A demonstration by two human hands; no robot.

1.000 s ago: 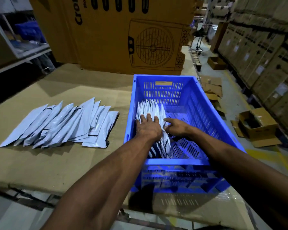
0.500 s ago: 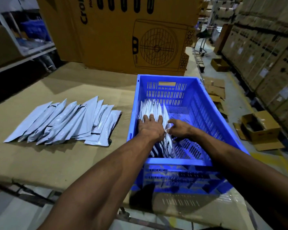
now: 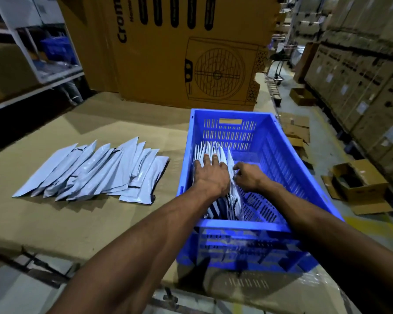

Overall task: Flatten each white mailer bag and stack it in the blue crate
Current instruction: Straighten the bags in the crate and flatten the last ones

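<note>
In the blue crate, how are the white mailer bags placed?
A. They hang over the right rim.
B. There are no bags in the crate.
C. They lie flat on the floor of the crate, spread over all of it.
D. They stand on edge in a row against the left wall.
D: the white mailer bags stand on edge along the left wall of the blue crate, the left hand resting on them.

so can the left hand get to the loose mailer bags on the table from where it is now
Probably yes. The left hand rests on the bags in the blue crate; the loose mailer bags lie uncovered to its left, with only the crate's left wall between.
</note>
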